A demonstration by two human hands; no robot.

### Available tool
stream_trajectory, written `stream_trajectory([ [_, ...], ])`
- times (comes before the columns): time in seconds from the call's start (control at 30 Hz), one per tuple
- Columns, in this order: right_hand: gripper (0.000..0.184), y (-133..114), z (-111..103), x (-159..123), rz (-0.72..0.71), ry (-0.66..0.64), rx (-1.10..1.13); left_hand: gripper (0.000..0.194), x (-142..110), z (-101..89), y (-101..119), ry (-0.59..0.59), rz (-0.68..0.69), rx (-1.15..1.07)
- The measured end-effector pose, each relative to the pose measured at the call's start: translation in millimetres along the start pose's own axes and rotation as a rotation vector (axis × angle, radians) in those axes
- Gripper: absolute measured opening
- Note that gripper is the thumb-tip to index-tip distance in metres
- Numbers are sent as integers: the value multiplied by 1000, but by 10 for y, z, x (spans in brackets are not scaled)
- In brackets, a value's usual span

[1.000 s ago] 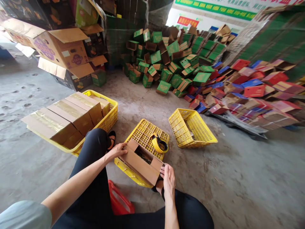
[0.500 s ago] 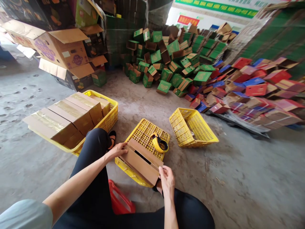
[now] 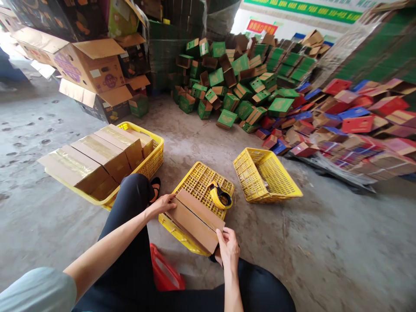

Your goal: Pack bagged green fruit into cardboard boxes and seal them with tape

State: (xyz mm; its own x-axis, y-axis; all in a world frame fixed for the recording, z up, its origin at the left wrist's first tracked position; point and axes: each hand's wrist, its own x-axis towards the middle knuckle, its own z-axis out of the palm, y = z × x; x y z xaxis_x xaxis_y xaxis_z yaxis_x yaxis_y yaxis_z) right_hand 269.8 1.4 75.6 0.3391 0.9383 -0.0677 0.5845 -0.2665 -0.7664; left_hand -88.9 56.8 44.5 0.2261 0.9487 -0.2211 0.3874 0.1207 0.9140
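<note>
A plain brown cardboard box (image 3: 195,221) lies on an upturned yellow plastic crate (image 3: 199,175) in front of me. Its two long top flaps nearly meet, with a thin dark seam between them. My left hand (image 3: 163,204) grips the box's left end, fingers closed over the flap edge. At the opposite end, my right hand (image 3: 229,243) pinches the flaps near the seam. Behind the box, a yellow-and-black tape dispenser (image 3: 221,197) rests on the same crate, touched by neither hand.
To the left stands a yellow basket (image 3: 157,152) filled with taped cardboard boxes (image 3: 97,151). Another yellow basket (image 3: 279,173) is on the right. A red plastic stool (image 3: 165,271) shows between my legs. Heaps of green boxes (image 3: 227,117) and red and blue boxes (image 3: 357,123) lie behind.
The wide dark gap between the box's top flaps has narrowed to a thin seam. Both hands stay at the box's ends. The view has shifted slightly.
</note>
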Motion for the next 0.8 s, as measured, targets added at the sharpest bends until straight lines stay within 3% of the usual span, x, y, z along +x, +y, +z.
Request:
stream_trajectory([
  [0.27,64,18,-30,91,77,-97,47,56,-36,-34,105,15,16,41],
  [0.43,65,15,-23,91,67,-88,41,58,-28,-17,104,49,1,95],
  [0.53,67,-14,7,64,49,-48,4,69,-25,3,76,109,7,151],
  [0.67,68,-40,32,27,28,2,-52,82,-51,70,6,226,215,388],
  [0.8,64,-17,21,-4,-7,-17,-63,61,-96,195,-75,175,423,617],
])
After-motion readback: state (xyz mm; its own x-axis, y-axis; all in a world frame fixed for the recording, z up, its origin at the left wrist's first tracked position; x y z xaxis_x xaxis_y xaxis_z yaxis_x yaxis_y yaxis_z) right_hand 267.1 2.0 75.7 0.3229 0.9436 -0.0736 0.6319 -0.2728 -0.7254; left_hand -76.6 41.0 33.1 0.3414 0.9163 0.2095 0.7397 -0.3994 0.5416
